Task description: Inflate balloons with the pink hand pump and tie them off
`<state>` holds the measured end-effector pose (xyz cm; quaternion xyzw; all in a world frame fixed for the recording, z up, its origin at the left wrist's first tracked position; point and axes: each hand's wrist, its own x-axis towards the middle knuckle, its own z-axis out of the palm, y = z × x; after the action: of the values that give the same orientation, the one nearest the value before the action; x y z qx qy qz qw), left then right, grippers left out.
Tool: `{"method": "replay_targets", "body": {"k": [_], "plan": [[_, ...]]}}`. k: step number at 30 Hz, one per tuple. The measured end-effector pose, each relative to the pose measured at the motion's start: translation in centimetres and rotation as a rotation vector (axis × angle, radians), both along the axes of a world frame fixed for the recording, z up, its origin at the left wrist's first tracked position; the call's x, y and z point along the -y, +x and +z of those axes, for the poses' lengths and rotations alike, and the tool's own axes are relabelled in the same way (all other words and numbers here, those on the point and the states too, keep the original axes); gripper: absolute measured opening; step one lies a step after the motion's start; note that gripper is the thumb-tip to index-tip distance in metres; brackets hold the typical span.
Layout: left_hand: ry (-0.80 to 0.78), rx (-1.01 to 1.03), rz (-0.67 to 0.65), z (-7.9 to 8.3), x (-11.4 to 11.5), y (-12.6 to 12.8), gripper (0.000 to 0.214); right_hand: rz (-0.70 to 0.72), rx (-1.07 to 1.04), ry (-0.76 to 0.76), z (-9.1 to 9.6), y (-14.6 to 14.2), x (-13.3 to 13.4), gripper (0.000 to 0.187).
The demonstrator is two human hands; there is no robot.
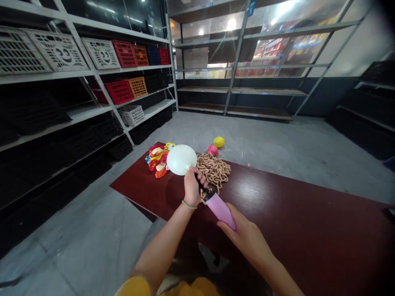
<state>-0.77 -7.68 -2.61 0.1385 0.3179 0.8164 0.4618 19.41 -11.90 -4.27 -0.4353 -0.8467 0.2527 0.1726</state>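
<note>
My left hand (191,187) pinches the neck of a pale, inflated balloon (181,159) where it meets the black nozzle of a pink hand pump (219,209). My right hand (244,235) wraps around the pump's pink barrel. Both rest above a dark red wooden table (286,209). Behind the balloon lies a heap of multicoloured deflated balloons (157,161). To its right sits a tangled pile of tan chain-like links (213,171), close to my left hand. The pump's lower end is hidden by my right hand.
A yellow balloon (219,142) and a pink balloon (212,150) lie on the grey concrete floor (173,131) beyond the table. Metal shelving (98,78) with plastic crates stands to the left, and wood-decked metal shelves (237,90) stand ahead.
</note>
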Motion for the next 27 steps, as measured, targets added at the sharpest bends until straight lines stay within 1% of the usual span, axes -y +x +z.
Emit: {"method": "replay_targets", "body": {"k": [4, 6, 9, 12, 14, 18, 21, 22, 24, 27], "plan": [[0.029, -0.004, 0.035, 0.8, -0.6, -1.8, 0.033, 0.023, 0.020, 0.118, -2.1, 3.7, 0.4, 0.052], [0.042, 0.002, 0.038, 1.1, -0.8, -2.7, 0.032, 0.041, 0.005, 0.180, -3.0, 5.6, 0.7, 0.053], [0.054, 0.026, 0.042, 1.3, -1.1, -3.6, 0.030, 0.056, 0.017, 0.217, -3.7, 7.1, 1.0, 0.052], [0.050, 0.047, 0.052, 1.1, -1.1, -3.2, 0.030, 0.017, 0.072, 0.174, -3.2, 6.5, 1.0, 0.052], [0.050, 0.027, 0.054, 0.9, -0.9, -2.3, 0.030, -0.003, 0.093, 0.119, -2.4, 5.0, 0.7, 0.051], [0.041, -0.029, 0.015, 0.5, 0.0, 0.1, 0.033, -0.014, 0.074, 0.030, -0.7, 1.0, 0.2, 0.048], [0.004, -0.051, -0.009, 0.1, 0.7, 1.1, 0.033, -0.010, 0.062, -0.039, -0.2, -0.8, 0.2, 0.047], [-0.007, -0.062, -0.014, 0.0, 0.8, 1.1, 0.033, -0.004, 0.055, -0.053, -0.4, -0.9, 0.3, 0.048], [-0.015, -0.080, -0.018, -0.2, 0.8, 0.8, 0.033, 0.008, 0.036, -0.047, -1.2, -0.3, 0.5, 0.050], [0.009, -0.068, -0.010, 0.0, 0.3, -0.5, 0.033, 0.037, 0.031, 0.032, -2.9, 2.5, 0.9, 0.055]]}}
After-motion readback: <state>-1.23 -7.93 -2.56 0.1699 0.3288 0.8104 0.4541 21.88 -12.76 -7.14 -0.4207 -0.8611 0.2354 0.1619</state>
